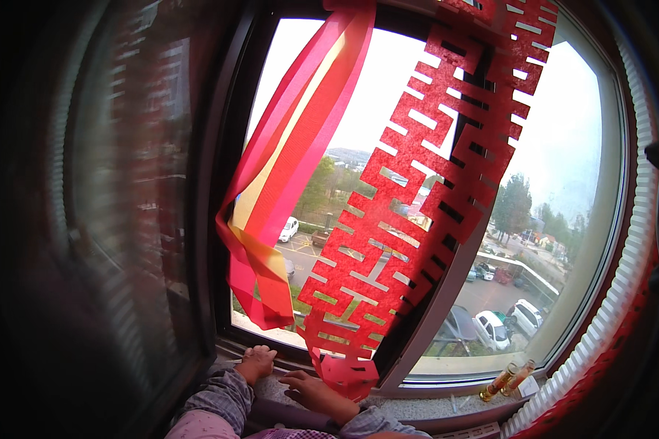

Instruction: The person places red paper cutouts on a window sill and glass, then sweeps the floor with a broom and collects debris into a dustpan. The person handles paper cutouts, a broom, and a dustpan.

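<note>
My left hand (257,363) is at the lower left corner of the window, beside the dark frame (302,350). Its fingers curl downward, and whatever may be under them is hidden. Palm down over the speckled stone sill (274,388), my right hand (321,395) points its somewhat spread fingers to the left, and I see nothing in it. Close beyond that hand hangs the lower end of a red cut-out paper or felt banner (384,219). Left of the banner, pink, red and yellow ribbons (302,137) dangle in front of the glass, their ends folded over.
Two golden, tube-like glass objects (497,381) stand on the sill at right, with a small white box (527,387) alongside. A white corrugated strip (598,329) curves down the right edge. Outside lie parked cars (491,330) and trees (510,208).
</note>
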`<state>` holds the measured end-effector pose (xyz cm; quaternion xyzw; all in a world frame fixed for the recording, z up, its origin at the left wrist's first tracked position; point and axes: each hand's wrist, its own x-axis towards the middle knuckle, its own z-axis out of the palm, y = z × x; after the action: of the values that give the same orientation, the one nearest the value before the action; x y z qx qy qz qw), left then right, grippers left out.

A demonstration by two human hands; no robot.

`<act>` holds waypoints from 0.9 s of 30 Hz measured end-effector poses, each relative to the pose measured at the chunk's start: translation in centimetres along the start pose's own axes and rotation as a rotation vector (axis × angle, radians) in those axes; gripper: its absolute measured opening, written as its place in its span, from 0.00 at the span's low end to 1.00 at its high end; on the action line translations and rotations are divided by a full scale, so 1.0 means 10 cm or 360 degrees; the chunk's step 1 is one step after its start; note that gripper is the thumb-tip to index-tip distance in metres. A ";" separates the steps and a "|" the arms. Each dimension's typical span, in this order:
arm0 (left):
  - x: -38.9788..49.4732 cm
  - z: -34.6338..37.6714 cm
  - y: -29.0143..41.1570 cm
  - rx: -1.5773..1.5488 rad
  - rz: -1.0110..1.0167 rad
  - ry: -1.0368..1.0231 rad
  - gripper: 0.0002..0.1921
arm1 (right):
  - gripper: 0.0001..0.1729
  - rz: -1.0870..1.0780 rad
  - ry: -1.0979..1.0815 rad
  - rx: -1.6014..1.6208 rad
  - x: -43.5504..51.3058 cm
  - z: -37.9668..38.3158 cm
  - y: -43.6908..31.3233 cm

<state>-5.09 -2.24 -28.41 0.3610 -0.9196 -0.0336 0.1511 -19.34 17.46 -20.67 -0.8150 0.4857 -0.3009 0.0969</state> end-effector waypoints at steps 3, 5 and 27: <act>-0.11 -0.07 0.04 -0.0056 0.0003 0.0165 0.15 | 0.19 0.0244 0.0078 -0.0065 -0.07 -0.14 -0.08; -0.28 -0.12 0.06 -0.0286 0.0000 0.0349 0.15 | 0.17 0.0380 0.0241 -0.0071 -0.12 -0.24 -0.10; -0.75 -0.01 0.27 -0.0849 0.0395 0.0302 0.06 | 0.31 0.0157 0.1350 0.1106 -0.69 -1.77 -2.06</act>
<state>-1.62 4.82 -29.79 0.1950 -0.8972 -0.2211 0.3287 -17.00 36.15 0.04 -0.5185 0.3918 -0.7407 0.1700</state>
